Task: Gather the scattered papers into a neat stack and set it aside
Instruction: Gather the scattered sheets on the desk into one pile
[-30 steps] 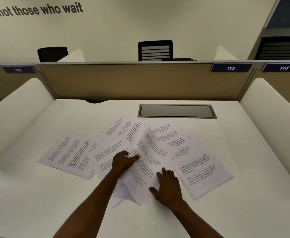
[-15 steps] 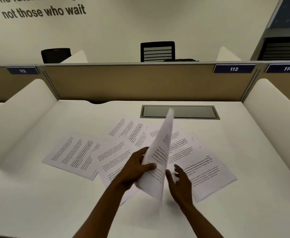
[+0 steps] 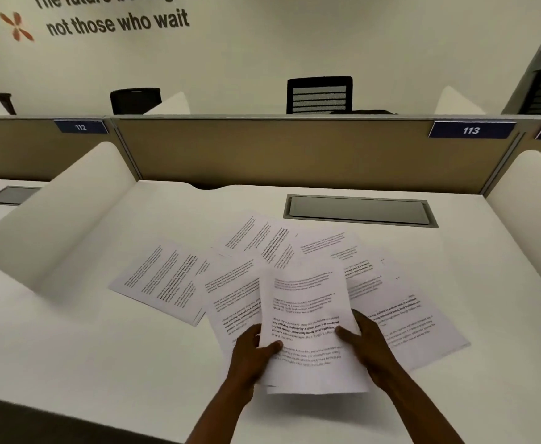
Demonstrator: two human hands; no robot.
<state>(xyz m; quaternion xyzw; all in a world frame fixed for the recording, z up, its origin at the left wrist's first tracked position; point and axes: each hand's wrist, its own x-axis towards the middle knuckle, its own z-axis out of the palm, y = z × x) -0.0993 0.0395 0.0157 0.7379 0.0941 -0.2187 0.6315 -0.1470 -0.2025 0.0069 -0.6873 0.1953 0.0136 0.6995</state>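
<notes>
Both hands, left hand (image 3: pixel 251 355) and right hand (image 3: pixel 363 342), grip a printed sheet (image 3: pixel 307 318); other papers (image 3: pixel 166 280) fanned messily across the white counter (image 3: pixel 102 363).

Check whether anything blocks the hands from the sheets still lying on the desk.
Nothing visible does. Both the left hand and right hand grip the held sheets just above the spread. The loose sheets fan out on the white desk directly behind and beside them, with no other object among them.
</notes>
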